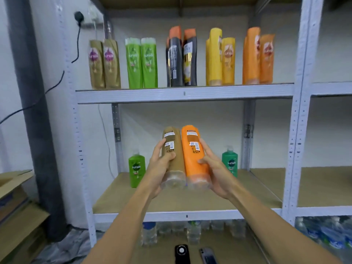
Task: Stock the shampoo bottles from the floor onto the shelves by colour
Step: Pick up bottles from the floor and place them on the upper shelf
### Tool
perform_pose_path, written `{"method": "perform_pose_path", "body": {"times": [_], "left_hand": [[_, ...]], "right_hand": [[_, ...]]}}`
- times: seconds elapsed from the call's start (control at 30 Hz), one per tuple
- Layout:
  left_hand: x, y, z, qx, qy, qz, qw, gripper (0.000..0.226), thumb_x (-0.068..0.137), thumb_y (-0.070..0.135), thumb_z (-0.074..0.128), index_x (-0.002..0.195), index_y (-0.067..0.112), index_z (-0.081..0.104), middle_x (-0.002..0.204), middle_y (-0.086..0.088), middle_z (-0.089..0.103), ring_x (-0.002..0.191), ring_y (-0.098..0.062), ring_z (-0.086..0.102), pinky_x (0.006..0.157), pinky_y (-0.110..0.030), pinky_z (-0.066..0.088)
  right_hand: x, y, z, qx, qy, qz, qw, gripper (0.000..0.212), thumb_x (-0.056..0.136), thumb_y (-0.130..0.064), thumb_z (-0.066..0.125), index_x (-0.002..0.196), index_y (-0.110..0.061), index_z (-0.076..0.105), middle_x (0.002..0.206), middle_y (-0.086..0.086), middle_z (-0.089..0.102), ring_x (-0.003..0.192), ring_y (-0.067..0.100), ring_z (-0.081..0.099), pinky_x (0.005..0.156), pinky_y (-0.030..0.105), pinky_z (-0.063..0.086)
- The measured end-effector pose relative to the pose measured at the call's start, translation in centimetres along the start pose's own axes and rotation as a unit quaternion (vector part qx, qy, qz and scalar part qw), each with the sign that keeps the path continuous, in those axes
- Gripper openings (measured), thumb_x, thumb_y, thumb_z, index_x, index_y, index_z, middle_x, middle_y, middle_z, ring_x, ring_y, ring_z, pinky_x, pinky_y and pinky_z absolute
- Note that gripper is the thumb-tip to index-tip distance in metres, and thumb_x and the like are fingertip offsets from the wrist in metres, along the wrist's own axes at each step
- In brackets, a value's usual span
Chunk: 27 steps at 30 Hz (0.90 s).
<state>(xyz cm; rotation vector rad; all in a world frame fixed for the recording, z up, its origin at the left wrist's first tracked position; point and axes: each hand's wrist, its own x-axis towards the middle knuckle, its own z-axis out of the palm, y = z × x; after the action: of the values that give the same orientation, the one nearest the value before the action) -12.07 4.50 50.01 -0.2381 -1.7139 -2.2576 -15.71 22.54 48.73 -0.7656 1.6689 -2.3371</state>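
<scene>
In front of the middle shelf (186, 216), the left hand (162, 164) is gripping a gold-brown shampoo bottle (172, 159), fingers clamped round it, while the right hand (213, 168) is clasping an orange shampoo bottle (194, 155) likewise. Both bottles are touching, held aloft and carried shelfward. Next, each probably needs lifting to its colour group on the upper shelf (184, 93): gold bottles (104, 63) far left, orange bottles (258, 58) far right.

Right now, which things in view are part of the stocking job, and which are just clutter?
Job:
gold bottle in left hand
orange bottle in right hand
sorted bottles on upper shelf

Clutter:
cardboard boxes
water bottles
two phones
wall cable
</scene>
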Motion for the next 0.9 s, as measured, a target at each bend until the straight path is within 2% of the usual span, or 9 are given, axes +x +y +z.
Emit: {"method": "perform_pose_path", "body": {"times": [0.1,0.2,0.27,0.37,0.53,0.63,0.77,0.9], "left_hand": [[1.2,2.7,0.8,0.005,-0.012,0.038,0.999,0.051,0.097,0.012,0.061,0.137,0.042,0.051,0.121,-0.007,0.071,0.103,-0.027,0.073,0.085,-0.046,0.060],[2.7,5.1,1.3,0.026,-0.027,0.083,0.996,0.051,0.096,0.012,0.063,0.134,0.044,0.052,0.119,-0.009,0.071,0.100,-0.029,0.073,0.086,-0.049,0.060],[4.1,6.6,1.6,0.043,-0.030,0.117,0.992,0.052,0.095,0.012,0.065,0.133,0.046,0.052,0.120,-0.009,0.070,0.102,-0.028,0.072,0.087,-0.048,0.060],[5.9,8.6,2.2,0.089,-0.042,0.165,0.981,0.056,0.094,0.017,0.069,0.134,0.051,0.049,0.127,-0.006,0.068,0.110,-0.025,0.070,0.091,-0.049,0.059],[8.5,10.9,4.2,0.140,-0.046,0.252,0.957,0.067,0.093,0.007,0.069,0.142,0.044,0.044,0.127,-0.004,0.065,0.111,-0.015,0.068,0.086,-0.033,0.061],[10.1,12.0,5.8,0.173,-0.036,0.298,0.938,0.069,0.092,0.005,0.070,0.143,0.042,0.043,0.133,0.000,0.061,0.112,-0.009,0.066,0.089,-0.032,0.060],[12.6,13.2,7.8,0.210,-0.037,0.349,0.913,0.071,0.089,0.009,0.074,0.142,0.044,0.041,0.136,0.000,0.059,0.116,-0.016,0.064,0.089,-0.030,0.059],[14.4,14.2,10.2,0.217,-0.035,0.388,0.895,0.074,0.087,0.007,0.075,0.143,0.039,0.039,0.133,0.002,0.061,0.113,-0.010,0.066,0.091,-0.028,0.058]], "right_hand": [[1.2,-2.8,0.2,-0.011,-0.017,-0.046,0.999,0.071,0.095,-0.008,0.057,0.150,-0.049,0.038,0.143,-0.001,0.059,0.126,0.029,0.062,0.103,0.054,0.052],[2.5,-5.5,0.5,-0.028,-0.039,-0.089,0.995,0.078,0.083,-0.007,0.063,0.146,-0.050,0.044,0.139,-0.004,0.063,0.125,0.025,0.063,0.100,0.047,0.055],[3.6,-7.5,0.6,-0.050,-0.046,-0.119,0.991,0.079,0.087,0.001,0.063,0.146,-0.048,0.045,0.137,-0.005,0.064,0.123,0.022,0.064,0.097,0.041,0.057],[5.1,-10.3,0.6,-0.108,-0.036,-0.162,0.980,0.081,0.092,0.007,0.060,0.148,-0.049,0.042,0.137,-0.006,0.063,0.122,0.019,0.065,0.096,0.041,0.057],[7.6,-13.9,0.0,-0.226,-0.004,-0.237,0.945,0.085,0.094,0.001,0.065,0.150,-0.052,0.030,0.133,-0.018,0.057,0.114,0.003,0.065,0.084,0.026,0.059],[8.9,-15.8,-0.9,-0.257,-0.006,-0.267,0.929,0.087,0.093,-0.003,0.068,0.150,-0.057,0.029,0.139,-0.020,0.051,0.118,0.003,0.063,0.086,0.027,0.059],[10.4,-17.9,-2.5,-0.301,-0.002,-0.293,0.907,0.086,0.092,-0.014,0.072,0.148,-0.060,0.026,0.145,-0.026,0.041,0.124,0.002,0.056,0.085,0.022,0.057],[11.6,-19.9,-4.4,-0.339,0.002,-0.316,0.886,0.085,0.091,-0.022,0.075,0.149,-0.060,0.025,0.154,-0.017,0.037,0.132,0.008,0.053,0.095,0.029,0.057]]}}
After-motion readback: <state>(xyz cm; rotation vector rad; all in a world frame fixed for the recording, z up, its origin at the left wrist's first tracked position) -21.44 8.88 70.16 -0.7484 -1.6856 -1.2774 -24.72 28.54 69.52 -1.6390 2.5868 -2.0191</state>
